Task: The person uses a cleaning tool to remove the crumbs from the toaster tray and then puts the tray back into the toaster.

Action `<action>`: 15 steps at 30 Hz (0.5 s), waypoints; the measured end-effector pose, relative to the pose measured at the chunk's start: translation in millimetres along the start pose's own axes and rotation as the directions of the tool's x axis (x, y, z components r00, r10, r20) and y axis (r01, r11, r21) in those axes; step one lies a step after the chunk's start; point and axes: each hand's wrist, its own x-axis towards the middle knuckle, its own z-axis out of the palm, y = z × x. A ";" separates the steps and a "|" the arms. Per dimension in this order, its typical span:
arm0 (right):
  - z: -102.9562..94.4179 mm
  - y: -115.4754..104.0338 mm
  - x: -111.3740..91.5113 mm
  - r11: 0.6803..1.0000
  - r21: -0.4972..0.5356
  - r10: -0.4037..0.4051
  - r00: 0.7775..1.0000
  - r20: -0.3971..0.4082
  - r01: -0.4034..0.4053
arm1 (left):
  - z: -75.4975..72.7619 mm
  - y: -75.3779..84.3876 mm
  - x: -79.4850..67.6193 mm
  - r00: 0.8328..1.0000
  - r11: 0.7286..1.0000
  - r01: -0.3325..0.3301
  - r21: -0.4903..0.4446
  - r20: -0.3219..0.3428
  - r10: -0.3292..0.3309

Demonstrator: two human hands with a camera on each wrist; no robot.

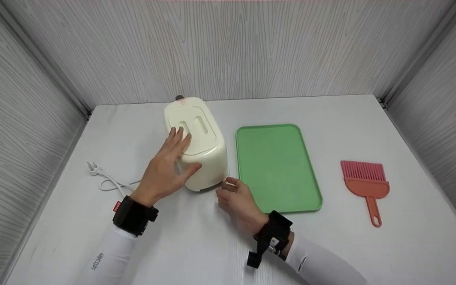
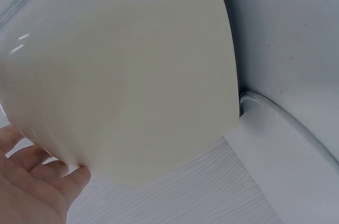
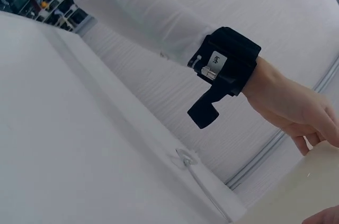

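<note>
Cream toaster point(image 1: 214, 166) sat upper-centre of frame; left hand point(image 1: 164, 170) spread wide against it, right hand point(image 1: 242, 204) loosely curled near its base. Step judged: steadying; next move probably called for a two-sided hold.

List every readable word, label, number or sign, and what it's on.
"Let's Slim": white fabric left sleeve.
"left": white rectangular label on the black left wristband.
Red rectangular tag beside that wristband: too small to read.
Dark mark, white fabric right sleeve: too small.
White label on the black right wristband: too small.
</note>
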 end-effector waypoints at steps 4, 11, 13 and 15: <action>5.3 3.5 0.1 0.994 0.096 0.063 0.998 -0.012 -0.061 | 4.3 3.1 -2.8 0.994 0.993 -0.096 0.065 -0.053 0.099; 16.3 13.8 7.4 0.973 0.217 0.081 0.996 -0.023 -0.074 | 5.0 4.1 -5.4 0.988 0.985 -0.113 0.128 -0.091 0.125; 19.7 17.4 11.0 0.966 0.248 0.074 0.997 -0.022 -0.067 | 4.7 3.9 -5.9 0.987 0.983 -0.118 0.139 -0.090 0.131; 23.0 20.3 14.9 0.962 0.266 0.065 0.998 -0.023 -0.057 | 4.1 3.9 -6.4 0.986 0.982 -0.123 0.143 -0.094 0.138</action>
